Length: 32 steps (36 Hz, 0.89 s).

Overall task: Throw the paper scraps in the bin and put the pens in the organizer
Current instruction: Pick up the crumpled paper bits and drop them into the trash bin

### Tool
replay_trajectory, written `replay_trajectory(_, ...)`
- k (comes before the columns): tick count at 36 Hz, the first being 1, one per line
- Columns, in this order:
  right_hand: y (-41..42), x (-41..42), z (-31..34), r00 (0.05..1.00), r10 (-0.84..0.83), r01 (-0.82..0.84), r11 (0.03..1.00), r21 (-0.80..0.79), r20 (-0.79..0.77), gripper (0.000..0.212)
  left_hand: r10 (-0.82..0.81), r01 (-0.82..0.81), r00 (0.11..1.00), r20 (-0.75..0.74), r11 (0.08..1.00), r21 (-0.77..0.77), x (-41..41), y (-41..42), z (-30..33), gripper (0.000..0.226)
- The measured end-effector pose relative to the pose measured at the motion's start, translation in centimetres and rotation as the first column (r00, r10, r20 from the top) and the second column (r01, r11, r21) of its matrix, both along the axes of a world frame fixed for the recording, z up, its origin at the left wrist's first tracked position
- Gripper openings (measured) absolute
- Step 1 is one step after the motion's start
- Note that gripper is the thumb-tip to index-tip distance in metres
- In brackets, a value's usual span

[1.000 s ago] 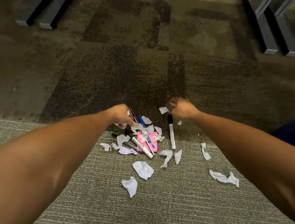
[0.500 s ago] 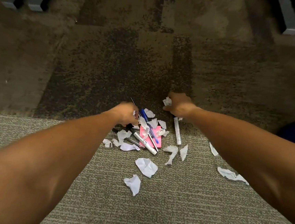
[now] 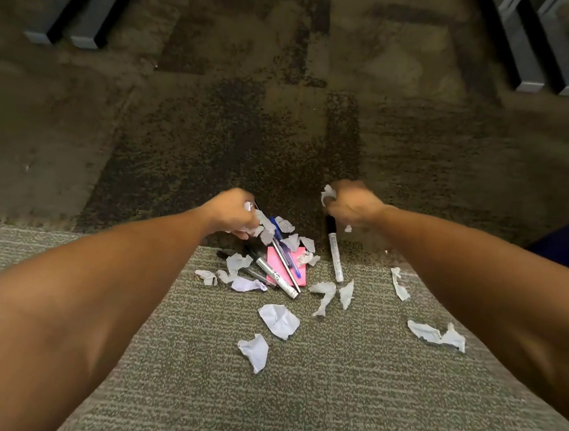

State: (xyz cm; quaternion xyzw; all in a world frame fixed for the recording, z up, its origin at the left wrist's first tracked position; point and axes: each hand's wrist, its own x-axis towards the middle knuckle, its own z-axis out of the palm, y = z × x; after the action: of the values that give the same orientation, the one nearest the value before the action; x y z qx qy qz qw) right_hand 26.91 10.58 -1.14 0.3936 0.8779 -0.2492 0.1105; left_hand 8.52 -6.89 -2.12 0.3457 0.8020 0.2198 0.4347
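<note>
Both bare forearms extend forward and downward from the lower corners of the view, the left from 8 o'clock, the right from 4 o'clock. The left hand (image 3: 233, 215) is knuckles-up with fingers curled under, pinching white paper scraps (image 3: 264, 226) at its 3 o'clock side. The right hand (image 3: 353, 202) is likewise curled, gripping a crumpled scrap (image 3: 327, 193) at its 9 o'clock edge.

Pink notepad (image 3: 285, 263) on carpet (image 3: 346, 392); grey furniture feet (image 3: 87, 16).
</note>
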Motion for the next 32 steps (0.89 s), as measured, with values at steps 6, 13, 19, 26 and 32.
replay_trajectory(6, -0.1, 1.2, 2.8, 0.993, 0.112, -0.113, 0.993, -0.030, -0.030, 0.023, 0.000, 0.000, 1.000, -0.004, 0.998, 0.070, 0.3, 0.0, 1.9, 0.021)
replay_trajectory(13, -0.7, 3.2, 4.7, 0.995, 0.100, -0.101, 0.994, -0.035, -0.026, 0.031, -0.073, 0.075, 0.997, -0.026, 0.994, 0.085, 0.6, -0.5, 4.3, 0.030)
replay_trajectory(19, -1.7, 4.7, 5.0, 0.993, 0.117, -0.118, 0.992, -0.040, -0.034, 0.053, -0.043, 0.045, 0.999, -0.023, 0.995, 0.088, 0.7, -1.2, 5.6, 0.014)
replay_trajectory(26, -3.1, 5.5, 5.4, 0.981, 0.194, -0.191, 0.978, -0.083, 0.029, 0.057, -0.146, 0.148, 0.987, -0.071, 0.989, 0.026, -0.1, -2.7, 4.7, 0.037)
replay_trajectory(32, -4.3, 5.4, 5.2, 0.958, 0.283, -0.278, 0.956, -0.092, 0.049, 0.049, -0.182, 0.180, 0.981, -0.059, 0.983, -0.044, -0.8, -3.4, 3.1, 0.022)
